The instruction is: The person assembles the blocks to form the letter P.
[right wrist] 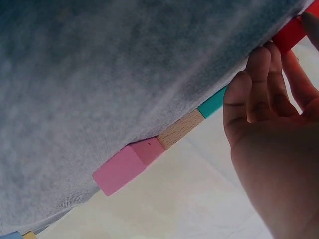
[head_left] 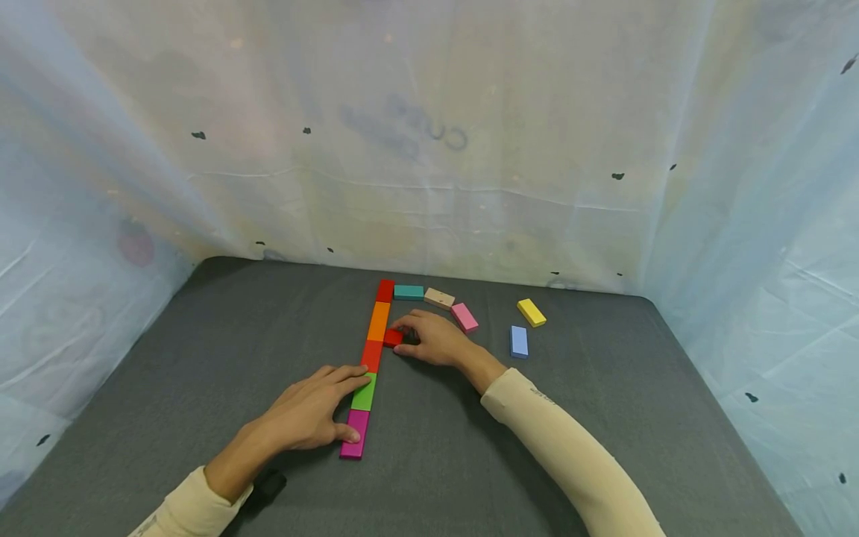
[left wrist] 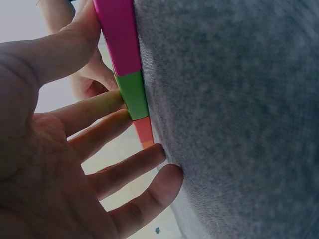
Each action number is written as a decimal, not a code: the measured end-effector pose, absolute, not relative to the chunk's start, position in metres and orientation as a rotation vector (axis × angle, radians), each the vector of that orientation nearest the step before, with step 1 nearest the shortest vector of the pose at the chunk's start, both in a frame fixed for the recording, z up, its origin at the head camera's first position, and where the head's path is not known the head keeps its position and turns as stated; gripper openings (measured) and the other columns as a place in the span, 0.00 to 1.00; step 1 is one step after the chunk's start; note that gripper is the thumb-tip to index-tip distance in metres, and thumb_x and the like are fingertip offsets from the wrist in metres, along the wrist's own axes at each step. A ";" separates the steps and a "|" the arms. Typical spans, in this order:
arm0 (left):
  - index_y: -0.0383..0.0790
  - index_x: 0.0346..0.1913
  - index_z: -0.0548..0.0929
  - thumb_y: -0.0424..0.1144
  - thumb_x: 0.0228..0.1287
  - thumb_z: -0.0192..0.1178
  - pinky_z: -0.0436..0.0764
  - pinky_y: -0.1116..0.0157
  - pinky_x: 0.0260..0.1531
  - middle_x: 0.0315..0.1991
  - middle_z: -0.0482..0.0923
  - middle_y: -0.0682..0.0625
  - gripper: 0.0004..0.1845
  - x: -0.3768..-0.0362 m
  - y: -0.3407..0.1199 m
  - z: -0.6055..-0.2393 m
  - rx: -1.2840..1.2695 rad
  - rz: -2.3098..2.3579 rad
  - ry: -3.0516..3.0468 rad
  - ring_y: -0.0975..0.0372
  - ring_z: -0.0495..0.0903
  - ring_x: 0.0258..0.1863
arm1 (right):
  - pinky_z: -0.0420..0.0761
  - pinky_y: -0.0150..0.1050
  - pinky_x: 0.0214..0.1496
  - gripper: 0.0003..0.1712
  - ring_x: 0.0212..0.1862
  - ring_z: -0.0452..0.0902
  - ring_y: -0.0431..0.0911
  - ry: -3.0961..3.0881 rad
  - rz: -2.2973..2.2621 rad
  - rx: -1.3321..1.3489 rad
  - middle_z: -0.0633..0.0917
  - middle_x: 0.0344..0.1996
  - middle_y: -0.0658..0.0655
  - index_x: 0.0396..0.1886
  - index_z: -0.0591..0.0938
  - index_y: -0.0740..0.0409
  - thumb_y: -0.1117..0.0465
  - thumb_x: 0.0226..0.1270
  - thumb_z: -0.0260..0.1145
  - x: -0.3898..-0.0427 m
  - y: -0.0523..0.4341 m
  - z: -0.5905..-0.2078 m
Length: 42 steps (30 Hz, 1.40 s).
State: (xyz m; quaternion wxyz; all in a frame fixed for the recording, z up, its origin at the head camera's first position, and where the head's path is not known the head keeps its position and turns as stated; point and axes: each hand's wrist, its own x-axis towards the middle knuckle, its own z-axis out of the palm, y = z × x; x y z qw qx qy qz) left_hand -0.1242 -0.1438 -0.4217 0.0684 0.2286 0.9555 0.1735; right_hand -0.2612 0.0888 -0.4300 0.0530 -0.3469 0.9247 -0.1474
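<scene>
Left hand: our left hand (head_left: 310,408) lies flat with straight fingers on the green block (head_left: 364,393) and magenta block (head_left: 354,434), so the column does not shift.
Right hand: our right hand (head_left: 432,337) pinches the small red block (head_left: 392,337), just beside the orange block (head_left: 379,321), to start a side row.
Spare pieces: blue block (head_left: 519,341) and yellow block (head_left: 531,312) lie apart on the grey mat (head_left: 201,358).

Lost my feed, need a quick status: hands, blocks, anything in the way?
Left hand flat, steadying the block column. Right hand has a grip on a red block beside the column. Nothing blocking; loose blue block lies clear.
</scene>
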 end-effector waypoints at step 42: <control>0.53 0.67 0.70 0.57 0.43 0.74 0.75 0.48 0.54 0.69 0.65 0.55 0.45 -0.124 -0.144 -0.421 0.679 0.528 2.872 0.56 0.67 0.64 | 0.77 0.36 0.54 0.25 0.44 0.74 0.39 2.832 -0.407 -1.046 0.80 0.47 0.46 0.58 0.77 0.42 0.42 0.63 0.64 -0.262 0.088 -0.432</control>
